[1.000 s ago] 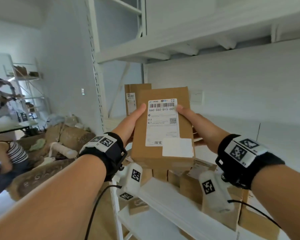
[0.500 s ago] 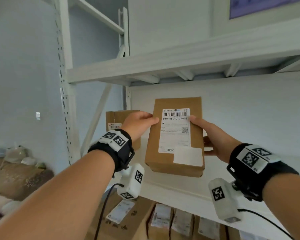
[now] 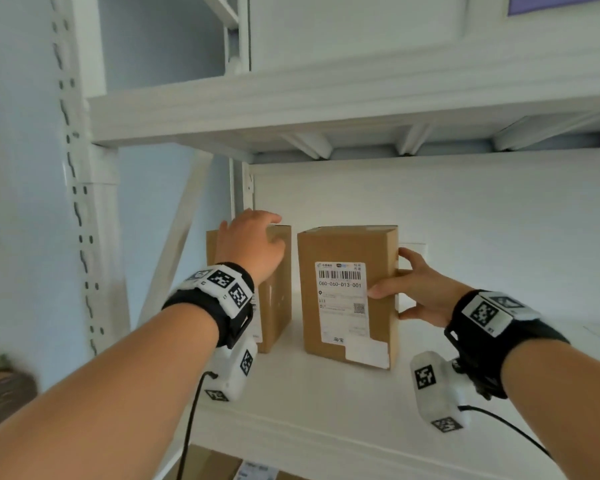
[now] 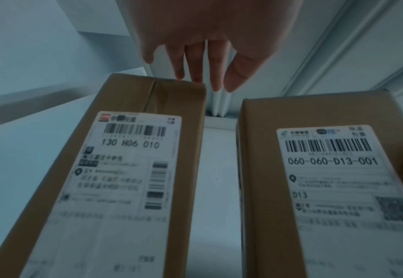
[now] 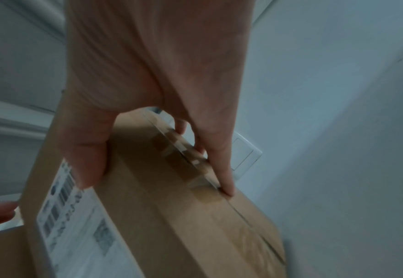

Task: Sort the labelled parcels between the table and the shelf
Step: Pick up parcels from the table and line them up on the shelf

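A brown parcel point(image 3: 347, 296) labelled 060-060-D13-001 point(image 4: 333, 161) stands upright on the white shelf board point(image 3: 326, 403). My right hand point(image 3: 413, 292) grips its right side, thumb on the front label, fingers round the taped side point(image 5: 184, 154). Left of it stands a second brown parcel point(image 3: 274, 296), labelled 130 H06 010 point(image 4: 129, 144). My left hand point(image 3: 253, 244) hovers over that parcel's top with straight fingers point(image 4: 195, 62), holding nothing; I cannot tell whether it touches. A narrow gap separates the two parcels.
The shelf's white upright post point(image 3: 90, 202) stands at the left, and the upper shelf board point(image 3: 326, 102) runs overhead. A white wall socket point(image 3: 413, 247) sits behind the right parcel. More labelled parcels point(image 3: 250, 471) lie on the level below. The shelf board extends bare to the right.
The parcel went from being held in the air by both hands to standing on the shelf. My left hand let go and moved left over the other parcel.
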`<act>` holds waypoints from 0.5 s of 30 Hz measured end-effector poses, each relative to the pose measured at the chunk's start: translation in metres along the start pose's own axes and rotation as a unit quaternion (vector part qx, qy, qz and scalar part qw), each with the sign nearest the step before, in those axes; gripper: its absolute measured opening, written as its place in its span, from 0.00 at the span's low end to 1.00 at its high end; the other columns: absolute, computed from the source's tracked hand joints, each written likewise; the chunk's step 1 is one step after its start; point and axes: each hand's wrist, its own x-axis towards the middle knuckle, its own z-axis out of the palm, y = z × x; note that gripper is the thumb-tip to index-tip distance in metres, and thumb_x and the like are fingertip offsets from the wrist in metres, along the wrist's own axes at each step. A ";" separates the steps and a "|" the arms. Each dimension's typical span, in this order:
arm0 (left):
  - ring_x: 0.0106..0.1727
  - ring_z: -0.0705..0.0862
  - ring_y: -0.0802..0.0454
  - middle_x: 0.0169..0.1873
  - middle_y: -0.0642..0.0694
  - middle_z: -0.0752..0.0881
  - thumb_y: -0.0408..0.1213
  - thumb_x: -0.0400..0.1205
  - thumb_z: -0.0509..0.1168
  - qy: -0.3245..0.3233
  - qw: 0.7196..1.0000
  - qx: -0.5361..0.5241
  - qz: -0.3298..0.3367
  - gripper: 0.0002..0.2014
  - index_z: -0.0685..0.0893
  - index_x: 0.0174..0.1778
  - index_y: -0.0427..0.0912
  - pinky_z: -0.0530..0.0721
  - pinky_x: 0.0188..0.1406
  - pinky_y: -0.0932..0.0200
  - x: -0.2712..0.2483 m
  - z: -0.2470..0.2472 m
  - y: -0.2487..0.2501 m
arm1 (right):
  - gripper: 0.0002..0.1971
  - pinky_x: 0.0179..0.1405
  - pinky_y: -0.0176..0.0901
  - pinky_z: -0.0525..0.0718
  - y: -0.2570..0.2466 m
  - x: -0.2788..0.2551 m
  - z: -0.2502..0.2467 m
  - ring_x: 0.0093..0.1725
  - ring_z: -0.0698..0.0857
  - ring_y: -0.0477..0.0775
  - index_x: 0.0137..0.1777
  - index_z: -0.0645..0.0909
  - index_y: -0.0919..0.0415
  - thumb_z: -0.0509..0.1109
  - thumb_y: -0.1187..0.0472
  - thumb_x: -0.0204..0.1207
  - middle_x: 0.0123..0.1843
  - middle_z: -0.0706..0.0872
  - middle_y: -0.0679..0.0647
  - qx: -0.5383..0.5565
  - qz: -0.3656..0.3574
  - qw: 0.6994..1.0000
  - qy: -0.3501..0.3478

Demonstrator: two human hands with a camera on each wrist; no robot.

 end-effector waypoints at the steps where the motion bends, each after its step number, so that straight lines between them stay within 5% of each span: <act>1: 0.76 0.73 0.51 0.73 0.53 0.78 0.38 0.84 0.60 -0.005 1.000 0.011 0.005 0.20 0.79 0.73 0.52 0.56 0.82 0.46 0.002 0.003 -0.005 | 0.55 0.67 0.73 0.76 0.002 0.006 0.002 0.68 0.79 0.58 0.84 0.52 0.42 0.79 0.78 0.66 0.66 0.85 0.54 0.003 0.004 1.000 -0.008; 7: 0.67 0.81 0.52 0.66 0.52 0.85 0.35 0.85 0.58 0.015 1.000 0.008 0.024 0.19 0.83 0.70 0.50 0.65 0.78 0.52 0.006 0.011 -0.023 | 0.56 0.70 0.74 0.75 0.001 0.025 0.013 0.68 0.80 0.56 0.83 0.53 0.40 0.79 0.77 0.65 0.66 0.86 0.53 0.011 0.016 0.999 -0.046; 11: 0.65 0.82 0.51 0.65 0.51 0.85 0.34 0.84 0.59 0.017 0.999 -0.018 0.029 0.18 0.84 0.68 0.51 0.72 0.76 0.47 0.009 0.011 -0.027 | 0.55 0.72 0.75 0.72 -0.001 0.030 0.022 0.71 0.78 0.56 0.83 0.54 0.39 0.80 0.75 0.65 0.67 0.86 0.52 -0.006 0.019 0.998 -0.052; 15: 0.64 0.82 0.51 0.64 0.51 0.86 0.35 0.85 0.58 0.020 0.999 -0.019 0.033 0.18 0.84 0.67 0.50 0.72 0.75 0.47 0.010 0.012 -0.027 | 0.62 0.77 0.74 0.63 0.004 0.032 0.024 0.80 0.69 0.57 0.86 0.45 0.38 0.83 0.71 0.64 0.77 0.78 0.52 -0.028 0.041 0.997 -0.055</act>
